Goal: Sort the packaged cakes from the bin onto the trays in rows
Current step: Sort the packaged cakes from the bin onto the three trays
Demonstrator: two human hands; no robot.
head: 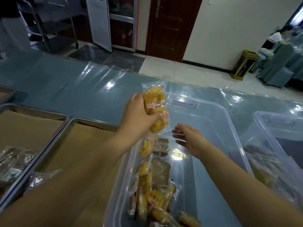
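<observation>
- Two bare forearms reach up from the bottom edge toward a clear plastic bin (229, 122) that sits on a glossy blue surface (82, 89).
- Likely risk: the left hand (137, 115) seems to hold two yellow packaged cakes (157, 110) at once by their slick wrappers. The lower pack hangs loose below the thumb and could slide free when the hand swings toward a tray.
- Second risk: packs carried as a bundle may land crooked or overlapping, which would spoil the row.
- Left hand: fingers and thumb are curled tightly round the yellow packs, held up above the bin's far left corner.
- Right hand (190, 138): open, fingers straight and slightly spread, holding nothing. It hovers over the bin just right of the held packs, apart from them.
- Below both hands, more yellow and brown cakes (155, 185) lie along the bin's left side.
- Left of the left hand is a paper-lined metal tray (91, 121), with another tray beyond it holding wrapped packs (13, 161).
</observation>
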